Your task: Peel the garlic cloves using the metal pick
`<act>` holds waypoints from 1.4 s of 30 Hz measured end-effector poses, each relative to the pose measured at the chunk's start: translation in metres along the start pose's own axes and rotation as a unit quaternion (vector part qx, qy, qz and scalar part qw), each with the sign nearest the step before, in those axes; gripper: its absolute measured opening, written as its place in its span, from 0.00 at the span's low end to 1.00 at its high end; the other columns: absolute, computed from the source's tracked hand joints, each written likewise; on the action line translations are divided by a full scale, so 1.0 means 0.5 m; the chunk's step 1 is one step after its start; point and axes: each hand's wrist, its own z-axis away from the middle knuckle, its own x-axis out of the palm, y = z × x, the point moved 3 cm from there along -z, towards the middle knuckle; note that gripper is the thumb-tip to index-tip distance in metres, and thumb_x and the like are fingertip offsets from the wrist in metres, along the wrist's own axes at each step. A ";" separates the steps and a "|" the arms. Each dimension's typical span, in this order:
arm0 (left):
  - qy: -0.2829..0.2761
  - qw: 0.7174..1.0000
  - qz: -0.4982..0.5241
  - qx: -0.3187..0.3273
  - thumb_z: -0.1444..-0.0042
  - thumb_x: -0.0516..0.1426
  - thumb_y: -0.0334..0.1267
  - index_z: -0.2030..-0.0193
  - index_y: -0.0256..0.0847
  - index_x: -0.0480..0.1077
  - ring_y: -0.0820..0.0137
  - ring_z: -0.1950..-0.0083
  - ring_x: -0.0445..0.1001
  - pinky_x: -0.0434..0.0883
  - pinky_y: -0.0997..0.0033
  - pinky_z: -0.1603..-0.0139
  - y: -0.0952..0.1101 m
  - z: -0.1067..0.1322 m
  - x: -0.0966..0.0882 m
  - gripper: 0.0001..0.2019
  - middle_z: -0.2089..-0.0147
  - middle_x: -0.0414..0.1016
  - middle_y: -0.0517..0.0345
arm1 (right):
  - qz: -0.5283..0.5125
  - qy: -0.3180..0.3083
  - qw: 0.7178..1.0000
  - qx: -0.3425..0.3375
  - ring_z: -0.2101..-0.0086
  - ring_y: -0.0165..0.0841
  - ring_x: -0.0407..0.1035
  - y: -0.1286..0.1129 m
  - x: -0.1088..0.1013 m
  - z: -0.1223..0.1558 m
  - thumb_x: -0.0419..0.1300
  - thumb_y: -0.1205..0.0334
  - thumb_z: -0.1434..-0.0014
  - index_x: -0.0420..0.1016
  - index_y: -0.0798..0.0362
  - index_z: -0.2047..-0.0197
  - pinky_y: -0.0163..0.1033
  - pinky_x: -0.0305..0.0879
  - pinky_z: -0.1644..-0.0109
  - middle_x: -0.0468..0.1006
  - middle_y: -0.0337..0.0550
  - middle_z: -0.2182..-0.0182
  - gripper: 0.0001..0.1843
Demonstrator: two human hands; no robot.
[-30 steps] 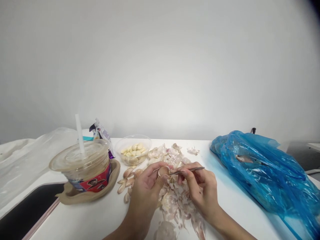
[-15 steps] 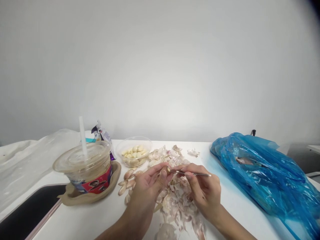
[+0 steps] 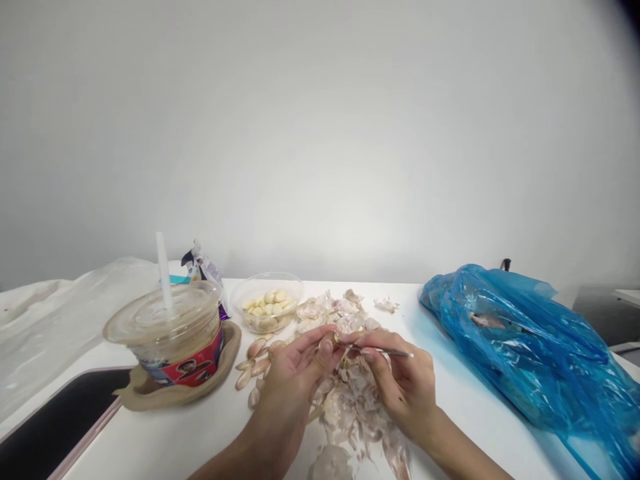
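Between thumb and fingers, my left hand [image 3: 303,367] pinches a garlic clove [image 3: 337,339], mostly hidden by the fingertips. A thin metal tool [image 3: 385,351] lies in the grip of my right hand [image 3: 400,380], its tip touching or close to the clove; the tip's shape cannot be made out. Garlic skins [image 3: 355,407] are heaped under and around both hands. Beside my left hand are several unpeeled garlic cloves [image 3: 260,367]. Behind them stands a clear plastic bowl [image 3: 239,293] with peeled cloves [image 3: 270,307] in it.
At the left, a lidded drink cup [image 3: 185,353] with a straw sits in a brown cardboard holder [image 3: 227,363]. A dark flat device [image 3: 65,420] lies in front of it. A blue plastic bag [image 3: 520,340] covers the right side. Clear plastic [image 3: 85,313] lies at far left.
My right hand has moved slightly left, bringing the metal tool further in toward the clove. My left hand keeps its hold and has barely moved.
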 end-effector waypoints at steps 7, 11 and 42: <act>-0.028 1.000 -0.012 0.005 0.50 0.58 0.35 0.58 0.37 0.69 0.66 0.52 0.71 0.65 0.69 0.50 -0.003 0.003 0.001 0.12 0.57 0.76 0.50 | 0.041 0.014 0.999 -0.034 0.64 0.33 0.72 -0.007 0.000 0.003 0.55 0.77 0.46 0.69 0.52 0.58 0.39 0.71 0.61 0.77 0.43 0.66 0.14; -0.033 0.999 -0.003 0.001 0.49 0.57 0.35 0.58 0.38 0.69 0.68 0.52 0.71 0.65 0.72 0.51 -0.002 0.006 0.004 0.11 0.58 0.76 0.52 | 0.006 0.022 1.000 -0.007 0.63 0.34 0.72 -0.004 0.000 0.010 0.53 0.78 0.45 0.68 0.52 0.57 0.40 0.72 0.62 0.77 0.44 0.64 0.15; -0.072 0.979 -0.181 0.059 0.50 0.56 0.34 0.59 0.41 0.73 0.64 0.53 0.71 0.67 0.72 0.57 0.012 0.001 0.013 0.10 0.59 0.78 0.53 | 0.017 0.030 0.990 0.134 0.79 0.28 0.66 0.005 -0.009 -0.003 0.51 0.67 0.41 0.68 0.55 0.71 0.32 0.61 0.77 0.70 0.39 0.79 0.09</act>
